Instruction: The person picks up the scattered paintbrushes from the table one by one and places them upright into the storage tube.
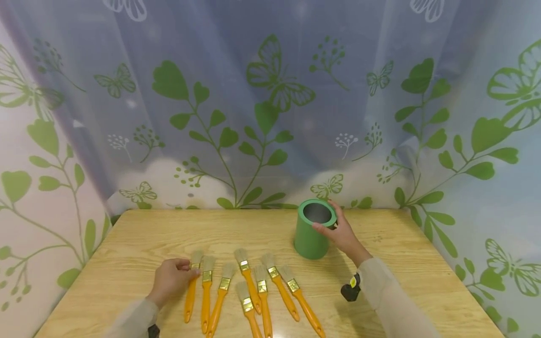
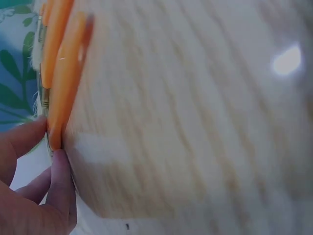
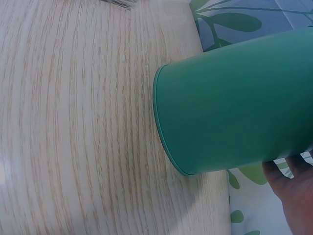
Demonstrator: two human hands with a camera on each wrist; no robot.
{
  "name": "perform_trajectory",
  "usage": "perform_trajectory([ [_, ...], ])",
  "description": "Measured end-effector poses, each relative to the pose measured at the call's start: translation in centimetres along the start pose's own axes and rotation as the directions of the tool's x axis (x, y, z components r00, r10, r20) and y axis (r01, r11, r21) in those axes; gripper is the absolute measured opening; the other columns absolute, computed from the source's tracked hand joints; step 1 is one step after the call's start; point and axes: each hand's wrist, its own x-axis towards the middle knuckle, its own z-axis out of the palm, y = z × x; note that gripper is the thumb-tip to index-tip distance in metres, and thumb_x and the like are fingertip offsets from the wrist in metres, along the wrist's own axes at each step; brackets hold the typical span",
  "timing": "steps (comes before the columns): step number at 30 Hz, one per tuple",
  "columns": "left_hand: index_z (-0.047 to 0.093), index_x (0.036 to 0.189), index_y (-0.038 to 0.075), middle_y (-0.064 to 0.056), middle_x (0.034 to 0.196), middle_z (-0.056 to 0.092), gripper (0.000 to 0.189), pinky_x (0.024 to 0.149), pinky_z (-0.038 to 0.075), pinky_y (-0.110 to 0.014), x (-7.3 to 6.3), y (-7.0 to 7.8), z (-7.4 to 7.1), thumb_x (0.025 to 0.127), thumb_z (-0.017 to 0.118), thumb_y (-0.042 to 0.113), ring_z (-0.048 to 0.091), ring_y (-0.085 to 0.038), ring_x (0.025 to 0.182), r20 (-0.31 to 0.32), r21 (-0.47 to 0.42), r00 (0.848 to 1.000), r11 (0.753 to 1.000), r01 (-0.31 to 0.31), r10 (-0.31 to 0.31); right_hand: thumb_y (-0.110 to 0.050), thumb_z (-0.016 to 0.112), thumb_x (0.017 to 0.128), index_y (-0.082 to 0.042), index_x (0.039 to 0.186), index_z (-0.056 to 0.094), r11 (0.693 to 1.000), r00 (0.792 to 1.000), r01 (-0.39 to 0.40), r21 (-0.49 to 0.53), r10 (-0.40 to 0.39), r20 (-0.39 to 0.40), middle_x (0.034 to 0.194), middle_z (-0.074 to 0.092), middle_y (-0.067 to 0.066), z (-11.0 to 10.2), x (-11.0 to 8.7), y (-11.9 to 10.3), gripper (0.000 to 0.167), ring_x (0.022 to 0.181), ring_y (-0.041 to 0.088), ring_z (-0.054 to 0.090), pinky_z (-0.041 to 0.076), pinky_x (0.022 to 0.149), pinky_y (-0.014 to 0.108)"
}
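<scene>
Right sleeve (image 1: 393, 298) nearest. Right hand (image 1: 345, 237), thumb and fingers spread wide, grips green cup (image 1: 312, 243) by its rim. Left hand (image 1: 171, 280), nearly closed, pinches leftmost brush (image 1: 190, 299) on table (image 1: 139, 244); best lifted clear of neighbouring brush (image 1: 205, 300), cup steady.

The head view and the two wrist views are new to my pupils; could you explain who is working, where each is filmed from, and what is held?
There is no robot: a person works bare-handed. A head-worn camera gives the wide picture, looking forward and down at the wooden table; a camera on each wrist gives a close-up. Seven orange-handled brushes lie on the table. The left hand pinches the leftmost brush, an eighth. The right hand grips the green container near its rim.
</scene>
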Motion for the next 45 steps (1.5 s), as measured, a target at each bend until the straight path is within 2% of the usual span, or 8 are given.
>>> perform_trajectory([
  [8, 0.066, 0.104, -0.012, -0.017, 0.090, 0.070, 0.043, 0.068, 0.058, -0.038, 0.0, 0.2, 0.0, 0.077, 0.080, 0.018, 0.068, -0.029, 0.082, -0.004, 0.014, 0.999, 0.999, -0.041, 0.041, -0.030, 0.068, 0.089, -0.020, 0.154, 0.008, 1.000, 1.000, 0.015, -0.008, -0.015, -0.012, 0.155, 0.017, 0.020, 0.0, -0.1, 0.2, 0.089, 0.142, 0.045, 0.015, 0.029, 0.107, 0.063],
  [17, 0.069, 0.094, -0.008, -0.015, 0.084, 0.071, 0.035, 0.065, 0.058, -0.036, 0.3, 0.1, -0.2, 0.075, 0.082, 0.017, 0.068, -0.024, 0.076, -0.003, 0.023, 0.999, 0.998, -0.050, 0.050, -0.030, 0.069, 0.089, -0.018, 0.154, 0.009, 1.000, 1.000, 0.023, -0.022, -0.023, -0.017, 0.156, 0.016, 0.020, -0.2, 0.0, 0.0, 0.090, 0.142, 0.044, 0.016, 0.030, 0.107, 0.063],
  [23, 0.070, 0.089, -0.007, -0.012, 0.079, 0.071, 0.028, 0.064, 0.057, -0.035, 0.6, 0.1, -0.4, 0.075, 0.081, 0.015, 0.067, -0.020, 0.072, 0.011, 0.017, 0.999, 0.999, -0.040, 0.040, -0.028, 0.068, 0.089, -0.019, 0.154, 0.009, 1.000, 1.000, 0.024, 0.000, -0.024, -0.012, 0.155, 0.018, 0.020, -0.1, 0.1, 0.0, 0.088, 0.141, 0.045, 0.018, 0.029, 0.108, 0.063],
  [32, 0.068, 0.094, -0.007, -0.010, 0.083, 0.070, 0.034, 0.064, 0.054, -0.033, 1.3, -0.2, -1.1, 0.076, 0.081, 0.018, 0.064, -0.018, 0.075, 0.045, 0.013, 0.999, 1.000, 0.008, -0.009, -0.030, 0.068, 0.089, -0.015, 0.154, 0.008, 1.000, 1.000, 0.010, -0.006, -0.010, -0.015, 0.155, 0.017, 0.020, 0.1, 0.1, 0.4, 0.090, 0.142, 0.045, 0.017, 0.029, 0.108, 0.062],
  [38, 0.064, 0.100, -0.009, -0.010, 0.083, 0.067, 0.035, 0.060, 0.053, -0.029, 2.1, 0.7, -2.2, 0.080, 0.076, 0.017, 0.062, -0.017, 0.072, 0.032, -0.041, 0.999, 0.999, -0.002, 0.003, -0.032, 0.069, 0.089, -0.019, 0.155, 0.007, 1.000, 1.000, 0.006, -0.017, -0.007, -0.021, 0.156, 0.016, 0.020, 0.0, 0.1, 0.5, 0.091, 0.142, 0.045, 0.015, 0.029, 0.108, 0.062],
  [45, 0.060, 0.106, -0.012, -0.012, 0.083, 0.067, 0.036, 0.068, 0.059, -0.039, 2.3, 3.0, -3.8, 0.085, 0.072, 0.016, 0.068, -0.019, 0.069, 0.031, -0.124, 0.998, 0.991, -0.052, 0.056, -0.032, 0.070, 0.088, -0.017, 0.155, 0.008, 1.000, 1.000, -0.003, -0.002, 0.003, -0.023, 0.156, 0.017, 0.018, 0.1, 0.1, 0.5, 0.092, 0.143, 0.043, 0.016, 0.029, 0.109, 0.061],
])
